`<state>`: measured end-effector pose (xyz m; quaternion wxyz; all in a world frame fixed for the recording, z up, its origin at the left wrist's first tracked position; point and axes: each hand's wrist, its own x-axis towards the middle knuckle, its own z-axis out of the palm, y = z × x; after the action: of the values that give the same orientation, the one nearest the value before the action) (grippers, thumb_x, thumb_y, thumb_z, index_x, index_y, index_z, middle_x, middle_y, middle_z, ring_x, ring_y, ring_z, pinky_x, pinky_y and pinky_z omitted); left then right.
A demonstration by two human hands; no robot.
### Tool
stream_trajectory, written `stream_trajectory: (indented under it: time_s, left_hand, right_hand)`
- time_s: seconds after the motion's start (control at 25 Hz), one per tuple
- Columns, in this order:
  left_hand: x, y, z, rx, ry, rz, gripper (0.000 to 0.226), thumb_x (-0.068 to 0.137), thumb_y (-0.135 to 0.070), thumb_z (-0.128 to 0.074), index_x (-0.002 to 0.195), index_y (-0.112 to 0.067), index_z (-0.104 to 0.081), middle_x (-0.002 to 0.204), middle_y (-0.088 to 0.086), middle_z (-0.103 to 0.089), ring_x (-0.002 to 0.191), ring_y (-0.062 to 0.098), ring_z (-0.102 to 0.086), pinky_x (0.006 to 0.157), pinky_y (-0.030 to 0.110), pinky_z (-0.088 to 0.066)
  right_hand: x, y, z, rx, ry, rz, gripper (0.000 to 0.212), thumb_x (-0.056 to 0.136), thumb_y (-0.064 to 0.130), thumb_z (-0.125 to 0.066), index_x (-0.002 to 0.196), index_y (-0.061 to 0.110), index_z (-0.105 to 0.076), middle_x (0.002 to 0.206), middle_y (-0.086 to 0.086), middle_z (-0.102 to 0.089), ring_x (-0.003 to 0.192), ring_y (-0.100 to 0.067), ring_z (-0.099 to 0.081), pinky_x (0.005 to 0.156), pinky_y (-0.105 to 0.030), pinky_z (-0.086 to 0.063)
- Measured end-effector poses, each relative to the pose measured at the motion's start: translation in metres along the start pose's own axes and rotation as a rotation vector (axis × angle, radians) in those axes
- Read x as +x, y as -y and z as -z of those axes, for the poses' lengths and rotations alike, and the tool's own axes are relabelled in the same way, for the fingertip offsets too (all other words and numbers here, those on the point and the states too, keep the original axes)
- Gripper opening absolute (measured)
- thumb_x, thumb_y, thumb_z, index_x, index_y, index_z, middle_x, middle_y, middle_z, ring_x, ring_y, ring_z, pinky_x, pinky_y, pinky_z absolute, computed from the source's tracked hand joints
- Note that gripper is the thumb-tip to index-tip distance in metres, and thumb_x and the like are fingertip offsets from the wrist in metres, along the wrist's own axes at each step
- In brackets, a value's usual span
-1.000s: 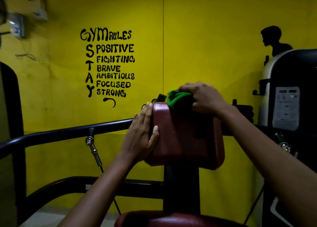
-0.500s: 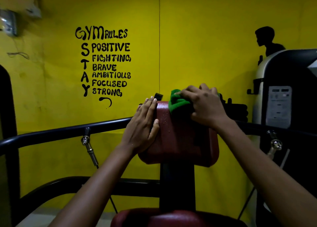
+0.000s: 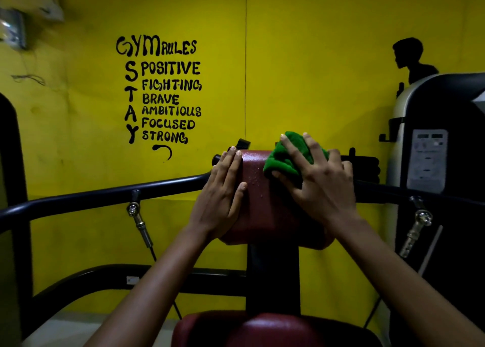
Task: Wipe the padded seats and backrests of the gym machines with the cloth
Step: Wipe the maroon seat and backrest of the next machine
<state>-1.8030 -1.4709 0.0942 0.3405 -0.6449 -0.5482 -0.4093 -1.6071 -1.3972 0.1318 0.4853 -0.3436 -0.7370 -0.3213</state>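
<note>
Black bar [image 3: 105, 202] flanks the backrest [image 3: 262, 210]; open space above it

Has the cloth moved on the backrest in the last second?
Yes. The cloth slid from the backrest's top edge down onto its front face, under the right hand.
</note>
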Motion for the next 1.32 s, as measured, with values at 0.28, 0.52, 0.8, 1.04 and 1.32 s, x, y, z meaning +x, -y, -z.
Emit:
stream_trajectory:
  time_s: [0.28,0.52,0.8,1.04,1.32]
  left_hand:
    - [-0.004,0.002,0.004,-0.026,0.002,-0.001,0.058,0.100,-0.040,-0.020,0.152,-0.016,-0.009,0.159,-0.004,-0.005,0.146,0.008,-0.004,0.117,0.024,-0.019]
    - [-0.011,0.004,0.003,-0.134,-0.049,0.069,0.058,0.096,-0.026,-0.024,0.150,-0.016,-0.008,0.158,-0.001,-0.010,0.144,0.005,-0.007,0.106,0.006,-0.024]
    - [-0.013,0.008,0.022,-0.138,0.096,0.022,0.076,0.080,-0.010,-0.028,0.152,-0.015,-0.005,0.159,-0.006,-0.002,0.145,0.008,-0.007,0.086,0.033,-0.055]
    - [-0.017,0.016,0.021,-0.142,0.109,-0.002,0.067,0.088,-0.030,-0.020,0.151,-0.021,0.000,0.159,-0.013,0.004,0.145,0.003,-0.004,0.058,0.009,-0.044]
    - [-0.017,0.026,0.022,-0.153,0.121,-0.031,0.067,0.089,-0.037,-0.024,0.149,-0.030,0.006,0.157,-0.017,0.008,0.145,0.002,0.000,0.072,0.012,-0.046]
  right_hand:
    - [-0.038,0.000,-0.007,-0.091,-0.142,0.236,0.064,0.083,0.050,-0.055,0.142,0.036,-0.037,0.142,-0.015,-0.046,0.090,-0.036,-0.051,0.067,-0.041,-0.039]
    - [-0.041,0.028,-0.018,-0.108,-0.236,0.447,0.068,0.081,0.036,-0.069,0.142,0.032,-0.039,0.142,-0.016,-0.047,0.089,-0.033,-0.046,0.067,-0.039,-0.037]
    - [-0.017,0.040,-0.024,-0.031,-0.250,0.359,0.058,0.084,0.038,-0.057,0.141,0.032,-0.043,0.141,-0.016,-0.047,0.091,-0.034,-0.044,0.068,-0.039,-0.032]
    - [-0.002,0.031,-0.021,-0.001,-0.247,0.343,0.063,0.081,0.043,-0.056,0.140,0.032,-0.039,0.140,-0.013,-0.049,0.093,-0.034,-0.045,0.067,-0.039,-0.032]
    - [-0.028,0.019,-0.021,-0.050,-0.296,0.814,0.045,0.096,0.036,-0.049,0.140,0.029,-0.043,0.139,-0.013,-0.052,0.090,-0.033,-0.056,0.069,-0.038,-0.038]
